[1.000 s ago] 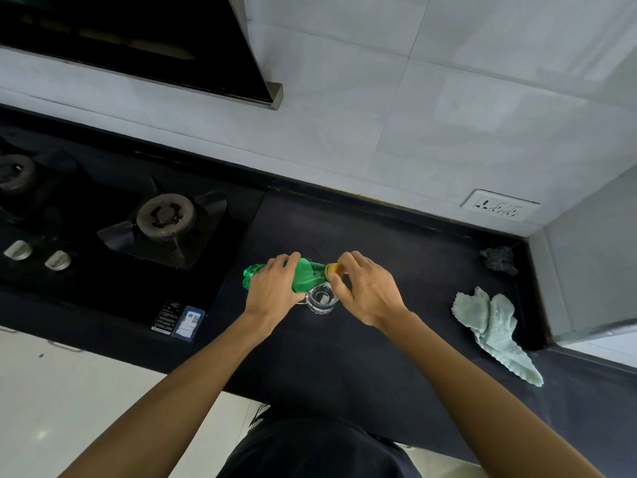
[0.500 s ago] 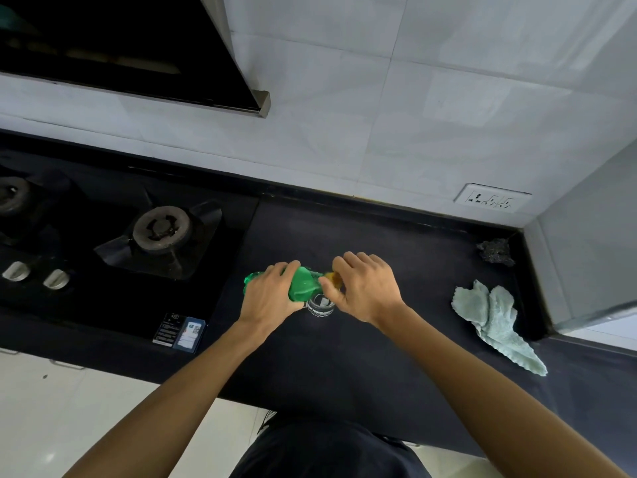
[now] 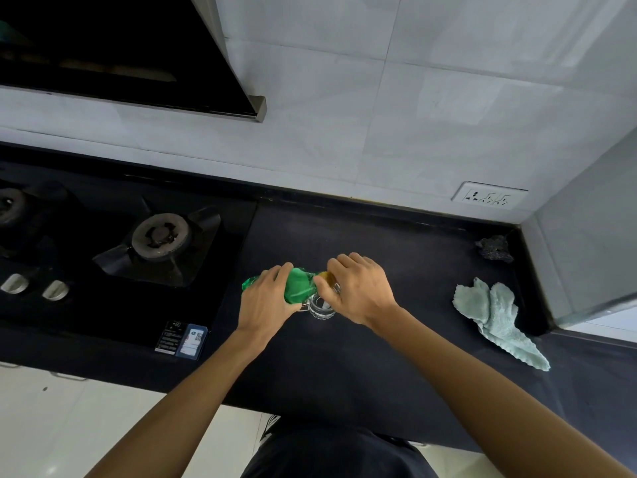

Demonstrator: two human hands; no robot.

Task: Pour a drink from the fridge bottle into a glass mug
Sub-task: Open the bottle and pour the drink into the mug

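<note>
A green plastic bottle lies almost horizontal above the black counter, its neck pointing right. My left hand grips the bottle's body. My right hand holds the yellow cap at the neck, fingers curled round it. A clear glass mug stands on the counter just below the bottle's neck, partly hidden by both hands. The mug looks empty.
A gas hob with a burner and knobs fills the counter's left. A pale green cloth and a dark scrubber lie at the right, beside a wall corner. A socket sits on the tiled wall.
My right hand has closed further over the cap, hiding more of it. Bottle and mug stay in place; only the view has shifted slightly.
</note>
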